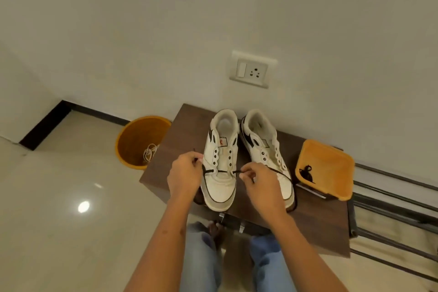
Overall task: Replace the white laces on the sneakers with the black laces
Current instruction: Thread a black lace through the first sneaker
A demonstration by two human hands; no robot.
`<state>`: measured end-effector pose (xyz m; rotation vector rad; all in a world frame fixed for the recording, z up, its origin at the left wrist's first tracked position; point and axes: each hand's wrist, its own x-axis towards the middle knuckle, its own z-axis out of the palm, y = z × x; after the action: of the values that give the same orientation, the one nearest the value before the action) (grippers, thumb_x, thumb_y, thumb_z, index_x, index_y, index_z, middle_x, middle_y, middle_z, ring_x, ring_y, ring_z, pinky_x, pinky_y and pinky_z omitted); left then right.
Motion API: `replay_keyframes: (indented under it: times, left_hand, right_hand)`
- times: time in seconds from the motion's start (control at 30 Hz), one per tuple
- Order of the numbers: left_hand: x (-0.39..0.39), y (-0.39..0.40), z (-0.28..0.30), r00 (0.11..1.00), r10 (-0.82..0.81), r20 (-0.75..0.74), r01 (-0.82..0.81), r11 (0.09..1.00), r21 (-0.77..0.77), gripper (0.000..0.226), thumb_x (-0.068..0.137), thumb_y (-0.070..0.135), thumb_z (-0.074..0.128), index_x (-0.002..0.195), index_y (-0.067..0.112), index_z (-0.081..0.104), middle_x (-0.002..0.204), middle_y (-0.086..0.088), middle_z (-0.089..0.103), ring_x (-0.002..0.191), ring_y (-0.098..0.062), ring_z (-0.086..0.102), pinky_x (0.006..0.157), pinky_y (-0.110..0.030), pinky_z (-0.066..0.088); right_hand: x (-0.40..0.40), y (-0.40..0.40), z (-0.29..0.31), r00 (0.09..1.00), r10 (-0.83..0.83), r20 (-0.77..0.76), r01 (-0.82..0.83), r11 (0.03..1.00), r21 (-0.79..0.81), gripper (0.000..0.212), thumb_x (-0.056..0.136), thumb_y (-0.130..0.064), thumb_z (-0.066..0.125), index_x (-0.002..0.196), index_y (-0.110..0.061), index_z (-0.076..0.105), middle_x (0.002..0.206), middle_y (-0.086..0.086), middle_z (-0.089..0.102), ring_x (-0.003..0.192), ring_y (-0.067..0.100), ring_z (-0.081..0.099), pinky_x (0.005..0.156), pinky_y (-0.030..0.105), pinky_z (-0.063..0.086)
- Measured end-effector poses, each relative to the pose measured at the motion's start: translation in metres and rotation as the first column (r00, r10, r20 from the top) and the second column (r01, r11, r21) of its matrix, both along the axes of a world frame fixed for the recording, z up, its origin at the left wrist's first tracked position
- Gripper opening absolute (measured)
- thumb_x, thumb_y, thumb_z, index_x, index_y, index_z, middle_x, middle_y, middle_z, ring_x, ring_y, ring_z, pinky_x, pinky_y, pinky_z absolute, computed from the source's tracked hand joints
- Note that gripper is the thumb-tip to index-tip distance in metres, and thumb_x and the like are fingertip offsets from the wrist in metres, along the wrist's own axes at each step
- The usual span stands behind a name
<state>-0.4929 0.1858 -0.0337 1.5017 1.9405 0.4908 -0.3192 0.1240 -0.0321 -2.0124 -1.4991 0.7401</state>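
On the brown surface, gripped black lace ends in left hand and right hand between them across the sneaker; risked uneven ends if tugged harder one side.

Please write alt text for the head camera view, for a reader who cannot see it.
Two hands, left hand and right hand, pinch the ends of a black lace threaded through the lowest eyelets of the left sneaker on a table. The right sneaker stands beside it.

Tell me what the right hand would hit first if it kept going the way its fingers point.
The right hand pinches the black lace with fingers pointing left. Going on, it would likely meet the left sneaker first, near its lowest eyelets, though depth is unclear.
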Motion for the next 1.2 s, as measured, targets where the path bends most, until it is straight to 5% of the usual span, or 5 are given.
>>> replay_keyframes:
  times: [0.17,0.4,0.6,0.83,1.2]
  left_hand:
    - [0.033,0.005,-0.032,0.981,-0.090,-0.169,0.085,0.996,-0.040,0.039,0.081,0.061,0.065,0.102,0.028,0.060,0.101,0.009,0.058,0.091,-0.015,0.061,0.072,-0.032,0.049]
    - [0.028,0.017,-0.038,0.996,-0.080,-0.044,0.079,0.997,-0.022,0.017,0.088,0.026,0.069,0.076,0.016,0.073,0.068,0.002,0.068,0.066,-0.018,0.064,0.065,-0.033,0.055]
    - [0.021,0.024,-0.036,0.995,-0.050,0.081,0.054,0.997,-0.053,0.006,0.088,0.017,0.072,0.089,0.018,0.078,0.079,0.007,0.070,0.078,-0.011,0.065,0.073,-0.025,0.049]
    - [0.020,0.026,-0.045,0.993,-0.065,0.094,0.069,0.997,-0.037,0.012,0.089,0.013,0.070,0.084,0.023,0.076,0.065,0.024,0.057,0.070,0.002,0.055,0.109,-0.052,0.039]
    - [0.012,0.030,-0.043,0.981,-0.120,0.152,0.129,0.990,-0.053,0.023,0.088,0.022,0.072,0.071,0.037,0.070,0.065,0.024,0.061,0.078,-0.001,0.061,0.109,-0.057,0.036]
  right_hand:
    - [-0.013,0.015,-0.041,0.996,-0.057,-0.075,0.064,0.993,0.096,0.010,0.090,-0.019,0.068,0.100,-0.022,0.069,0.092,-0.011,0.059,0.083,0.002,0.058,0.074,0.011,0.044]
    - [-0.025,0.034,-0.066,0.999,-0.034,0.013,0.030,0.978,0.205,0.011,0.091,-0.017,0.064,0.101,-0.019,0.069,0.097,-0.004,0.058,0.090,0.016,0.056,0.082,0.041,0.050]
    - [-0.042,0.040,-0.070,0.945,-0.048,0.322,-0.040,0.965,0.259,0.004,0.080,-0.022,0.075,0.084,-0.022,0.074,0.116,0.002,0.053,0.107,0.022,0.036,0.087,0.040,0.040]
    - [-0.048,0.044,-0.074,0.933,-0.061,0.355,-0.029,0.970,0.242,0.004,0.080,-0.024,0.076,0.079,-0.022,0.072,0.126,0.003,0.050,0.115,0.025,0.034,0.092,0.044,0.039]
    - [-0.051,0.052,-0.078,0.940,-0.027,0.340,-0.073,0.958,0.278,0.003,0.084,-0.027,0.071,0.084,-0.024,0.071,0.129,0.000,0.049,0.119,0.026,0.033,0.099,0.044,0.029]
